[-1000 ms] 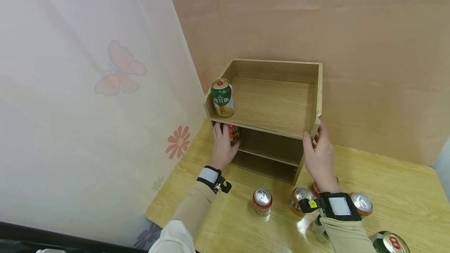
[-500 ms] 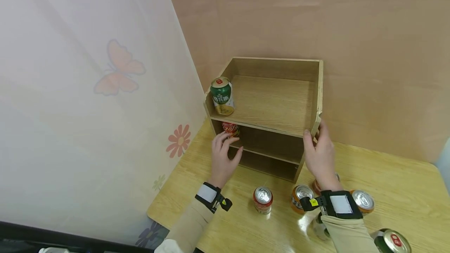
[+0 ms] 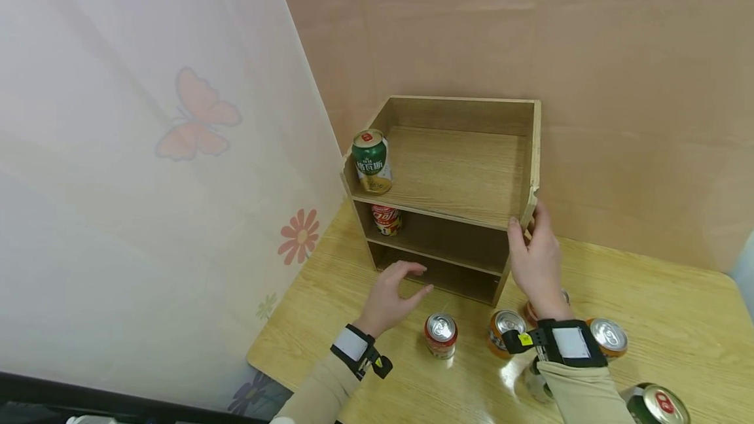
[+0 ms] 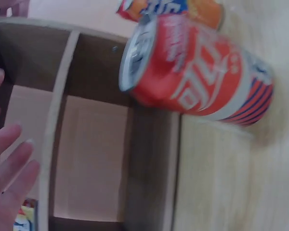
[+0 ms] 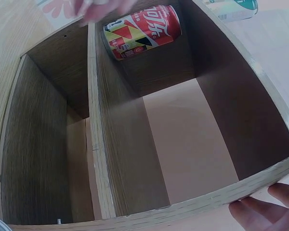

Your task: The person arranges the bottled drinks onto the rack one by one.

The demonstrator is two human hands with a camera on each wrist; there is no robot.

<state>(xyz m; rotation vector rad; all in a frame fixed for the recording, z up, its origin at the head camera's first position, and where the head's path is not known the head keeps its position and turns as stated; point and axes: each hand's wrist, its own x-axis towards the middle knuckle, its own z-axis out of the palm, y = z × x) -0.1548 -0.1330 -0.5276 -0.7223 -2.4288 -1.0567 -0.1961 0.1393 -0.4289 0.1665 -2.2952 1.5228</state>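
Note:
My left hand (image 3: 391, 300) hangs empty in front of the shelf's bottom compartment, thumb and fingers apart. Just right of it, a red cola can (image 3: 440, 339) stands upright on the table; the left wrist view shows this can (image 4: 197, 72) large and close. My right hand (image 3: 537, 267) holds the right side panel of the wooden shelf (image 3: 465, 175), its thumb at the front edge. Another red cola can (image 3: 387, 220) stands at the left end of the middle compartment, clearer as a can (image 5: 144, 31) in the right wrist view. A green-and-white can (image 3: 371, 162) sits at the top level's left.
Around my right wrist stand an orange can (image 3: 506, 327), a second orange can (image 3: 609, 337) and a partly hidden pale can (image 3: 536, 386). A green can (image 3: 654, 404) is at the table's (image 3: 665, 306) near right. Walls border the left side (image 3: 283, 169) and back (image 3: 636, 116).
My left hand has let go of the red can in the middle compartment, drawn back out, and moved down and right toward the can on the table. The right hand stays on the shelf.

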